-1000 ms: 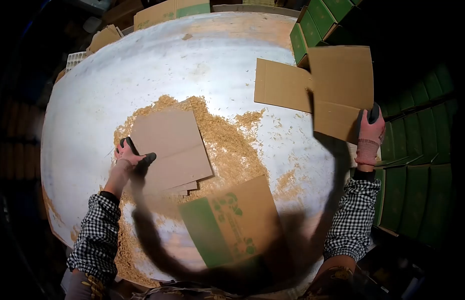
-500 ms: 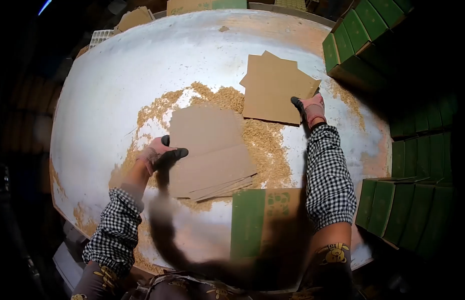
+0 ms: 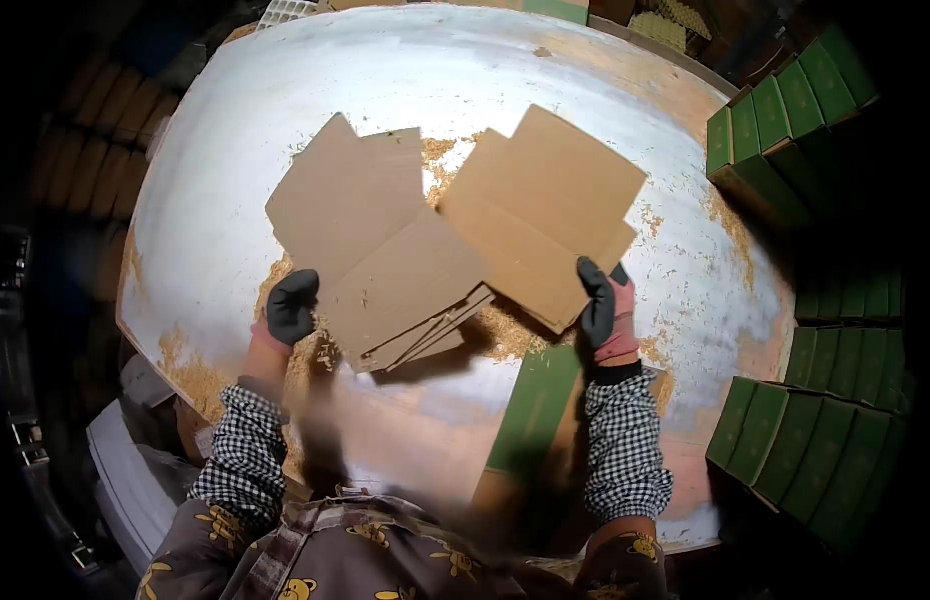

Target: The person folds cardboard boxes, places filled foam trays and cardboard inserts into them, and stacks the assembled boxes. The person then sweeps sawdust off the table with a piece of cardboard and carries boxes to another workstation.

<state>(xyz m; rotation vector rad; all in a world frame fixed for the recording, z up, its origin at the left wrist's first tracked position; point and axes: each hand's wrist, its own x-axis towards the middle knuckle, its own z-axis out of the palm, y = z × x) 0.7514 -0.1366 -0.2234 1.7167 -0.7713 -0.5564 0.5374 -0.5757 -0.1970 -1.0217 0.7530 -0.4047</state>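
My left hand [image 3: 291,306], in a pink and black glove, is closed on the left edge of a stack of greyish-brown cardboard sheets [image 3: 385,260]. The sheets are fanned out unevenly, and wood-coloured flakes cling to them. On the other side, my right hand [image 3: 607,308] grips the lower right edge of a second stack of tan cardboard sheets [image 3: 545,200]. Both stacks are tilted and raised off the table, their inner edges meeting or overlapping near the middle. The fingers beneath each stack are hidden.
Loose flakes [image 3: 510,335] lie scattered on the white, worn table [image 3: 285,90]. A green and brown cardboard piece [image 3: 535,400] lies at the near side. Green boxes [image 3: 805,430] stand in rows along the right. Egg trays [image 3: 660,30] sit beyond the far edge.
Both cardboard stacks have been lifted from the table and tilted toward each other. My right hand has come down and nearer with its stack; the view has shifted.
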